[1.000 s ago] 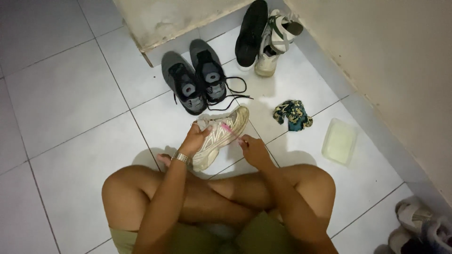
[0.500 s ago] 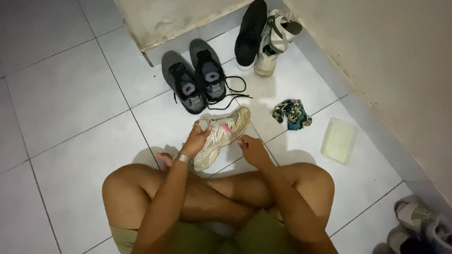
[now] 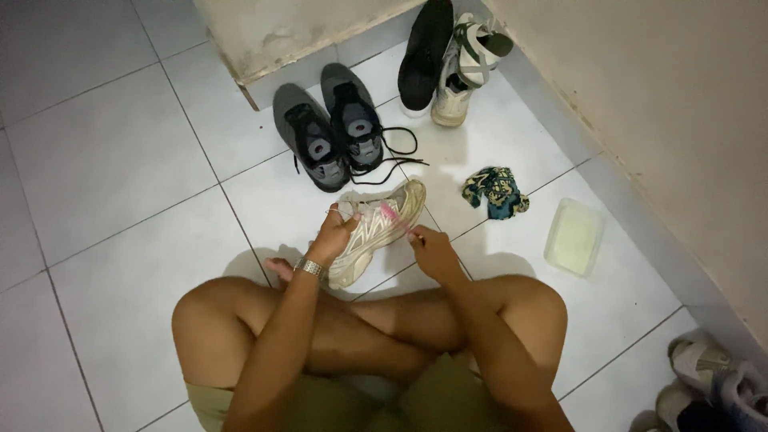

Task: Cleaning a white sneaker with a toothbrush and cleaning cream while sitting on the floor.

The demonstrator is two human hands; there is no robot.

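Sneaker (image 3: pixel 374 230), beige, scuffed, tilted sideways

We've got a cream-and-beige sneaker (image 3: pixel 376 230) tilted on its side just above the white tile floor in front of the crossed legs, toe pointing up toward the wall, its upper looking grubby. Across its upper lies a pink toothbrush (image 3: pixel 394 216), bristle end on the shoe, handle slanting down to the right.

Tiled floor (image 3: pixel 120 160) bears grey sneakers (image 3: pixel 336 132), cloth (image 3: pixel 494 190), tub (image 3: pixel 574 237).
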